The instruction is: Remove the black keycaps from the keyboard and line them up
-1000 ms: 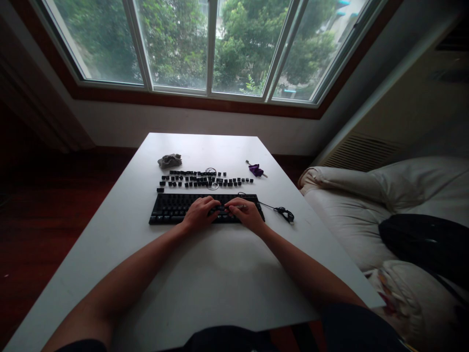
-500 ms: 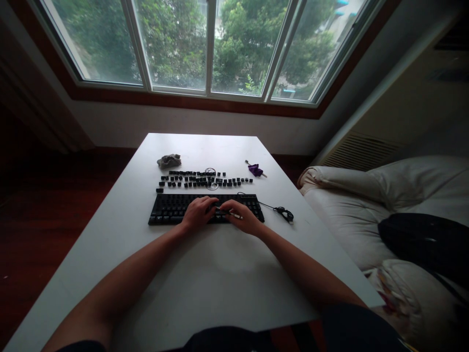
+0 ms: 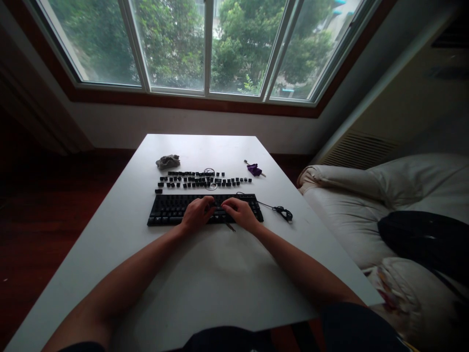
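Observation:
A black keyboard [image 3: 166, 208] lies across the white table before me, some of its keys hidden by my hands. My left hand [image 3: 198, 213] rests over its middle, fingers curled together low on the keys. Just to the right, my right hand [image 3: 240, 212] has its thumb and fingers bent together, the fingertips close to those of the left. Anything between the fingers is too small to make out. A slim pointed tool [image 3: 230, 227] lies at the keyboard's front edge, below the right hand; its exact kind is unclear.
Rows of loose black keycaps [image 3: 198, 181] stand behind the keyboard. Farther back are a crumpled grey cloth [image 3: 168, 162] and a brush-like stick with purple cloth [image 3: 254, 169]. A coiled cable [image 3: 283, 212] lies at right. A padded sofa [image 3: 340, 205] borders the table.
The slim tool has left my right hand and now lies at the keyboard's front edge. My right fingers have drawn together over the keys; the left hand has hardly moved.

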Demonstrator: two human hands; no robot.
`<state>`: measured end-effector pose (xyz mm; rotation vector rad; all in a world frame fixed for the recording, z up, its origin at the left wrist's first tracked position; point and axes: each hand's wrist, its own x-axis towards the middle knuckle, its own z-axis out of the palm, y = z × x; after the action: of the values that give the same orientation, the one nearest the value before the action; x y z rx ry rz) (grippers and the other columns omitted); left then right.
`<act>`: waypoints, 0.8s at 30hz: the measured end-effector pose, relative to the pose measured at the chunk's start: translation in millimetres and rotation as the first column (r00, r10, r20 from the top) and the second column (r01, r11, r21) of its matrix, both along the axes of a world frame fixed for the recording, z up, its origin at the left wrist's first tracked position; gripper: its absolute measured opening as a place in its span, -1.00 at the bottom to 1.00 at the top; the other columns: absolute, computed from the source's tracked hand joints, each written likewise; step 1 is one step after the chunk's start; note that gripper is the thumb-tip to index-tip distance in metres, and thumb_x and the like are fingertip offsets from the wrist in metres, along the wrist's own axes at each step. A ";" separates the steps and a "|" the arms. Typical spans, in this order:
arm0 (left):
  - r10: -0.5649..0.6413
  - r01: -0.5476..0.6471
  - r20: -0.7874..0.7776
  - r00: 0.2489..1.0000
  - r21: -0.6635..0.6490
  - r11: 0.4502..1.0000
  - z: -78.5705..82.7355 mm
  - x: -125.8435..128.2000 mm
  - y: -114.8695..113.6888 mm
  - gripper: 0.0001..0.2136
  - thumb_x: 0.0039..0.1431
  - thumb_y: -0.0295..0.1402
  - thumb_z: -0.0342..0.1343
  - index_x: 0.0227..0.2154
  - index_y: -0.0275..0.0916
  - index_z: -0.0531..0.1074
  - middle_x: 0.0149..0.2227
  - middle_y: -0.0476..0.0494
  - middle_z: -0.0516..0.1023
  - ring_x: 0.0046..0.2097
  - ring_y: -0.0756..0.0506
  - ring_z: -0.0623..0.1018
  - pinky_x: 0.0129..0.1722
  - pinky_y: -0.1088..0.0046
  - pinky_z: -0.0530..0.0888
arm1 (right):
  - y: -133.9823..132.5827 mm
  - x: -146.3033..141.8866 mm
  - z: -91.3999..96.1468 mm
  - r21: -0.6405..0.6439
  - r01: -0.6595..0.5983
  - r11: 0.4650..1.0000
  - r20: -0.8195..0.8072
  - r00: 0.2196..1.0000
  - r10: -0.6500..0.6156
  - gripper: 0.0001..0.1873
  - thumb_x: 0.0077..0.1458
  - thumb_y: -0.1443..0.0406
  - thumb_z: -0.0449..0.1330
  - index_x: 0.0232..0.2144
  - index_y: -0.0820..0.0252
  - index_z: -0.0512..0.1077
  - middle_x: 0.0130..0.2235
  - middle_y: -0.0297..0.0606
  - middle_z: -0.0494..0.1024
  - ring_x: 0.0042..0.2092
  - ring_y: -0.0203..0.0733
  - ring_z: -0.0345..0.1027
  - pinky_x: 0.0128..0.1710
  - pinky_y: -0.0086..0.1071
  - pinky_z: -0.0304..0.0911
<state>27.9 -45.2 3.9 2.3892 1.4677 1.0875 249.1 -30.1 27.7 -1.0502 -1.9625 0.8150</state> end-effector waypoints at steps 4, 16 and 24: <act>-0.072 0.074 -0.053 0.996 0.045 0.996 0.0 2.6 -1.0 -0.86 0.28 -0.27 0.11 -0.16 -0.17 0.41 -0.32 -0.07 0.58 -0.28 -0.09 0.54 -0.22 0.36 0.42 | -0.9 -3.7 -5.2 -0.097 -0.028 0.995 -0.074 0.997 0.021 -0.75 0.17 0.10 0.21 -0.21 0.11 0.54 -0.34 -0.31 0.59 -0.31 -0.18 0.44 -0.30 -0.36 0.30; -0.186 0.193 -0.101 0.977 0.074 0.978 1.5 6.2 -1.1 -0.87 0.33 -0.28 0.04 -0.19 -0.18 0.43 -0.23 -0.14 0.61 -0.19 -0.11 0.58 -0.13 0.32 0.44 | 5.6 -4.0 -14.1 -0.253 -0.133 0.958 -0.283 0.957 0.059 -0.73 0.04 0.13 0.31 -0.27 0.15 0.46 -0.35 -0.34 0.52 -0.32 -0.24 0.38 -0.31 -0.39 0.31; -0.234 0.242 -0.099 0.967 0.082 0.967 5.3 6.5 -2.4 -0.85 0.37 -0.30 -0.01 -0.15 -0.17 0.43 -0.11 -0.14 0.61 -0.11 -0.11 0.58 -0.08 0.32 0.43 | 9.6 3.4 -3.1 -0.229 -0.148 0.962 -0.202 0.974 0.102 -0.73 0.07 0.15 0.28 -0.19 0.15 0.51 -0.35 -0.32 0.55 -0.32 -0.23 0.40 -0.31 -0.39 0.30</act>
<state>34.3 -47.6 9.2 2.6258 1.1354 1.0260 252.5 -20.6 24.6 -0.9531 -1.8133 1.2054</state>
